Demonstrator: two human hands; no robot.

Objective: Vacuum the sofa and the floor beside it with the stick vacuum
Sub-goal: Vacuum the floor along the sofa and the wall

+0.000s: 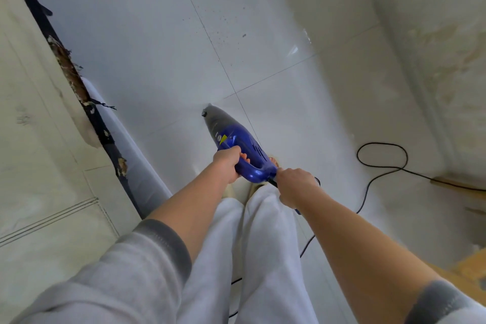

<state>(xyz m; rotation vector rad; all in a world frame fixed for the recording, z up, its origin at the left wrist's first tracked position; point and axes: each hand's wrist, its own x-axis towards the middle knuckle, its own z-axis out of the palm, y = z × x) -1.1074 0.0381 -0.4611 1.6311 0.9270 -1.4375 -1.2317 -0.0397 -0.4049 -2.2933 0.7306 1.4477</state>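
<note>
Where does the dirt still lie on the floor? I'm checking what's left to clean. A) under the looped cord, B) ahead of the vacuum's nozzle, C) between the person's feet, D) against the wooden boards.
B: the dark specks lie scattered on the tiles beyond the vacuum nozzle.

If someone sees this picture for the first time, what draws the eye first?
The blue vacuum at the centre, its handle gripped by the left hand while the right hand holds its rear end. Then the dark specks on the white floor ahead, and the black cord looping at right.
</note>
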